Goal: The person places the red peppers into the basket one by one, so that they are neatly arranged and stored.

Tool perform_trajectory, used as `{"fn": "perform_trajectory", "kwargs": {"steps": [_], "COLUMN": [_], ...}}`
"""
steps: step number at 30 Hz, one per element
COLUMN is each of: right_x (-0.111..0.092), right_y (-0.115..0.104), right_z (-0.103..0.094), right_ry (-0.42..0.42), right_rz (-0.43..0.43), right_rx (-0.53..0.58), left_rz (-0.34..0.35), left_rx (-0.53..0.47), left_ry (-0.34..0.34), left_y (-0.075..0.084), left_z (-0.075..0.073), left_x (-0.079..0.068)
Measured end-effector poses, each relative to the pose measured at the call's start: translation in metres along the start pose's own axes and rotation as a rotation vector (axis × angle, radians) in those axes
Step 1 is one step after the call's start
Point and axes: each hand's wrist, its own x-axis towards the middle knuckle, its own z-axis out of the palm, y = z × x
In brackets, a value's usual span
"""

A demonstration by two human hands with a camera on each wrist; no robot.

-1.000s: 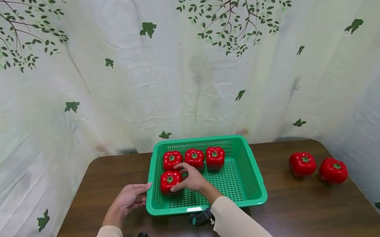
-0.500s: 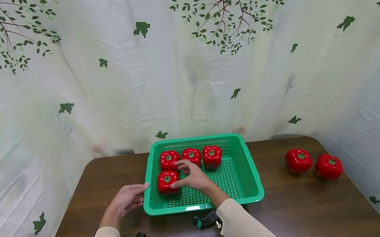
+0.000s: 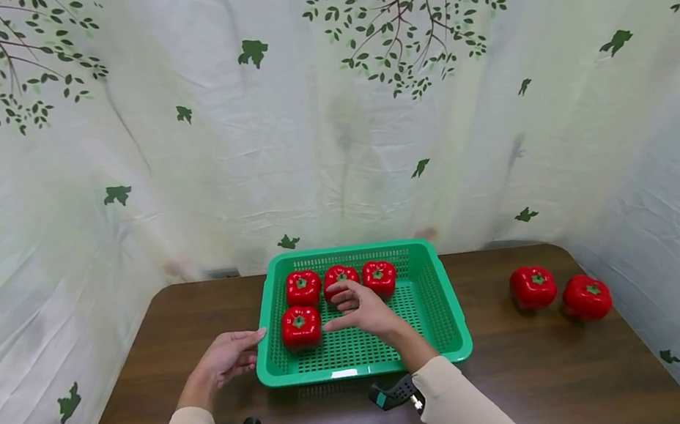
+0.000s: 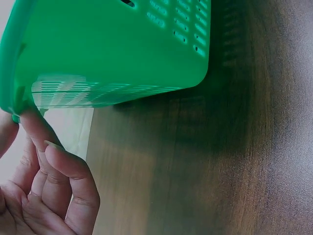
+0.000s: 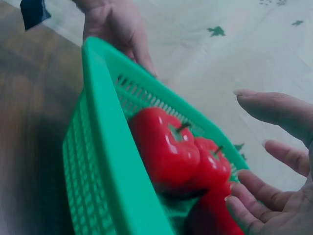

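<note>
A green plastic basket (image 3: 433, 357) stands on the wooden table with several red bell peppers inside. Three peppers line its back, among them the back-left pepper (image 3: 303, 289), and a front-left pepper (image 3: 301, 328) sits before them. My left hand (image 3: 229, 355) pinches the basket's left rim between thumb and forefinger; the left wrist view shows the fingers (image 4: 41, 127) under the lip. Over the basket, my right hand (image 3: 365, 309) has its fingers spread and holds nothing, just right of the front-left pepper. In the right wrist view those fingers (image 5: 259, 191) are apart from the nearest pepper (image 5: 164, 147).
Two more red bell peppers, one (image 3: 533, 287) and another (image 3: 586, 297), lie on the table (image 3: 509, 393) to the right of the basket. A pale curtain (image 3: 327, 132) printed with leaves hangs behind and at both sides.
My right hand has let go of the front-left pepper and moved right, away from it. The pepper stays in the basket. My left hand keeps its hold on the rim.
</note>
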Motion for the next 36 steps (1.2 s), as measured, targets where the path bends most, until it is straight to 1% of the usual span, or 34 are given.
{"fn": "perform_trajectory", "kwargs": {"steps": [3,10,11,15,23,29,36], "right_x": [-0.001,-0.011,-0.01,-0.016,-0.028,-0.034,-0.045], "right_y": [0.005,0.003,0.006,0.006,0.012,0.019,0.023], "right_z": [-0.011,-0.034,-0.038,-0.051,-0.07,-0.084,-0.101], "right_ry": [-0.016,-0.068,-0.08,-0.098,-0.091,-0.077,-0.045], "right_rz": [-0.011,-0.049,-0.053,-0.061,-0.096,-0.105,-0.103], "right_rx": [-0.01,0.001,0.001,0.006,0.036,0.063,0.057], "left_rz": [-0.001,0.003,0.004,0.004,0.009,0.006,0.0], "left_rx": [0.004,-0.003,-0.008,-0.01,0.007,0.014,0.021], "left_ry": [0.0,-0.003,-0.004,0.0,-0.011,-0.007,-0.003], "left_y": [0.001,0.0,0.0,0.0,-0.001,-0.001,-0.001], "left_z": [-0.001,0.001,0.001,0.001,0.0,-0.001,-0.001], "left_x": [0.0,0.001,0.001,0.001,0.002,0.003,0.003]}}
